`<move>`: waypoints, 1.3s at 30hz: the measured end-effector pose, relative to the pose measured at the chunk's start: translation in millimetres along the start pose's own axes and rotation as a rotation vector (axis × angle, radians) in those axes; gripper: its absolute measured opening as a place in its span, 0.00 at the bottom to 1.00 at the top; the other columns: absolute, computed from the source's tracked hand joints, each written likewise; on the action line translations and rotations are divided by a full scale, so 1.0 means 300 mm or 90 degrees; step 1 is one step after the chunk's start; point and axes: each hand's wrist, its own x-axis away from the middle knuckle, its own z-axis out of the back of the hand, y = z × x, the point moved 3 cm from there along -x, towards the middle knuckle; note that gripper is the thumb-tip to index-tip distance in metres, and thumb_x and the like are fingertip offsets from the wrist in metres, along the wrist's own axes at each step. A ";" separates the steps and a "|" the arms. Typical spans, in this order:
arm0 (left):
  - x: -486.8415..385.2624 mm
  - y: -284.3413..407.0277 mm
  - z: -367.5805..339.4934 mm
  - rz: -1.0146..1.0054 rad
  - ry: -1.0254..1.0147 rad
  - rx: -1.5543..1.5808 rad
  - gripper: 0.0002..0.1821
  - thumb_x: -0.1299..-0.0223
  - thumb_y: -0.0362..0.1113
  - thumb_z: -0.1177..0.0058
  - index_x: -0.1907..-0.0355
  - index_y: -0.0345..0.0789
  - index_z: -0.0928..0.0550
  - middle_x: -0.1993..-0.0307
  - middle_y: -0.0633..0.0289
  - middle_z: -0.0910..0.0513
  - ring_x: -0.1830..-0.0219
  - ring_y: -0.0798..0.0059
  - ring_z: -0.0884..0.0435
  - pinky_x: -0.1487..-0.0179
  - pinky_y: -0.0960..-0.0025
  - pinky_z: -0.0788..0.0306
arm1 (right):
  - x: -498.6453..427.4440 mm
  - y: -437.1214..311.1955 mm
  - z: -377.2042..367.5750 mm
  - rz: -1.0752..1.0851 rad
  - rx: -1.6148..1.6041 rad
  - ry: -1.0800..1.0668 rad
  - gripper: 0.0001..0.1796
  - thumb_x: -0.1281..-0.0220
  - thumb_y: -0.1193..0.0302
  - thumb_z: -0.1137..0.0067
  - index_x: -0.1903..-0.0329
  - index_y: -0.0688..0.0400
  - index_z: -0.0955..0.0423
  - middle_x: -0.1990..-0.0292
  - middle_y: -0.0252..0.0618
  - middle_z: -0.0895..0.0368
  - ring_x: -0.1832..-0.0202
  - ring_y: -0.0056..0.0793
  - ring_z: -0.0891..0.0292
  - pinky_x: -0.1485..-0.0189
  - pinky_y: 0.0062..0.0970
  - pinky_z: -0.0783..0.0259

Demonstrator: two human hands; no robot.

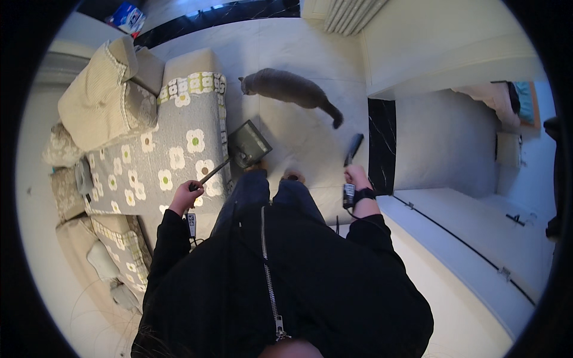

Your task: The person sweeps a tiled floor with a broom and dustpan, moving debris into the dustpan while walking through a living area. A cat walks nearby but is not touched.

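Observation:
My left hand [183, 197] is closed on the thin handle of a long-handled dustpan [257, 139]. The dark pan rests near the floor, beside the sofa and in front of my feet, with something pale or clear in it that I cannot make out. My right hand [357, 176] grips a black handle [355, 147] that points away from me; what kind of tool it belongs to cannot be told. A strap with a small device sits at my right wrist, and another device hangs by my left wrist.
A grey cat [288, 88] is on the tiled floor ahead. Along the left stands a sofa [186, 154] under a flowered cover, with cushions. On the right are a black stone threshold [382, 143], a doorway and a white door [465, 223]. A gathered curtain [351, 15] hangs at the far wall.

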 end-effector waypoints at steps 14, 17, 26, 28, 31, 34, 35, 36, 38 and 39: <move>0.506 -0.343 -0.383 0.167 0.138 0.242 0.09 0.48 0.37 0.41 0.66 0.37 0.21 0.81 0.69 0.28 0.86 0.83 0.32 0.84 0.76 0.36 | 0.384 -0.180 -0.649 0.108 0.680 -0.202 0.11 0.51 0.72 0.51 0.80 0.62 0.22 0.82 0.46 0.21 0.76 0.36 0.20 0.69 0.32 0.26; 0.588 -0.423 -0.447 0.204 0.151 0.308 0.10 0.49 0.37 0.41 0.65 0.36 0.21 0.81 0.69 0.28 0.88 0.82 0.31 0.85 0.76 0.36 | 0.418 -0.234 -0.709 0.253 0.945 -0.275 0.12 0.50 0.71 0.52 0.81 0.63 0.22 0.82 0.46 0.21 0.75 0.35 0.20 0.67 0.32 0.26; 0.688 -0.564 -0.599 0.282 0.217 0.391 0.10 0.50 0.37 0.41 0.67 0.35 0.21 0.82 0.67 0.27 0.87 0.82 0.30 0.85 0.76 0.34 | 0.443 -0.363 -1.039 0.370 0.954 -0.292 0.12 0.53 0.69 0.50 0.84 0.61 0.23 0.82 0.45 0.21 0.73 0.38 0.20 0.66 0.32 0.26; 0.744 -0.590 -0.630 0.313 0.225 0.421 0.10 0.50 0.37 0.41 0.67 0.35 0.21 0.82 0.67 0.27 0.87 0.81 0.30 0.84 0.76 0.34 | 0.443 -0.354 -1.125 0.407 0.987 -0.311 0.12 0.54 0.69 0.49 0.84 0.60 0.22 0.83 0.45 0.21 0.73 0.37 0.21 0.67 0.32 0.26; 0.796 -0.638 -0.678 0.345 0.252 0.482 0.10 0.49 0.37 0.41 0.66 0.35 0.21 0.82 0.67 0.27 0.88 0.81 0.30 0.84 0.76 0.34 | 0.423 -0.352 -1.269 0.427 1.029 -0.317 0.10 0.55 0.69 0.48 0.84 0.58 0.22 0.82 0.44 0.21 0.72 0.37 0.20 0.67 0.32 0.26; 0.832 -0.688 -0.745 0.349 0.267 0.495 0.10 0.49 0.37 0.41 0.66 0.35 0.21 0.82 0.68 0.27 0.87 0.81 0.30 0.85 0.76 0.33 | 0.410 -0.317 -1.385 0.493 1.144 -0.328 0.08 0.56 0.70 0.46 0.82 0.58 0.20 0.77 0.46 0.19 0.69 0.37 0.20 0.64 0.31 0.26; 0.844 -0.698 -0.766 0.363 0.266 0.510 0.10 0.49 0.37 0.41 0.66 0.35 0.21 0.82 0.68 0.27 0.87 0.82 0.30 0.85 0.76 0.33 | 0.408 -0.307 -1.410 0.497 1.142 -0.322 0.08 0.55 0.70 0.46 0.81 0.58 0.20 0.77 0.46 0.19 0.68 0.37 0.20 0.63 0.32 0.26; 0.857 -0.706 -0.786 0.359 0.273 0.524 0.10 0.49 0.36 0.41 0.66 0.35 0.21 0.82 0.68 0.27 0.87 0.82 0.30 0.85 0.76 0.33 | 0.408 -0.294 -1.430 0.497 1.140 -0.313 0.08 0.55 0.71 0.46 0.80 0.59 0.20 0.76 0.46 0.19 0.67 0.38 0.20 0.62 0.32 0.26; 0.876 -0.724 -0.816 0.362 0.279 0.568 0.09 0.48 0.36 0.41 0.65 0.35 0.21 0.81 0.68 0.27 0.87 0.82 0.31 0.85 0.76 0.33 | 0.418 -0.252 -1.462 0.524 1.222 -0.345 0.08 0.53 0.72 0.47 0.76 0.60 0.19 0.70 0.48 0.18 0.62 0.40 0.21 0.60 0.32 0.27; 0.886 -0.729 -0.822 0.360 0.286 0.572 0.09 0.48 0.36 0.41 0.65 0.34 0.22 0.81 0.68 0.27 0.87 0.82 0.31 0.85 0.76 0.33 | 0.427 -0.228 -1.465 0.512 1.225 -0.355 0.08 0.53 0.72 0.47 0.75 0.60 0.19 0.68 0.49 0.19 0.61 0.40 0.21 0.59 0.32 0.27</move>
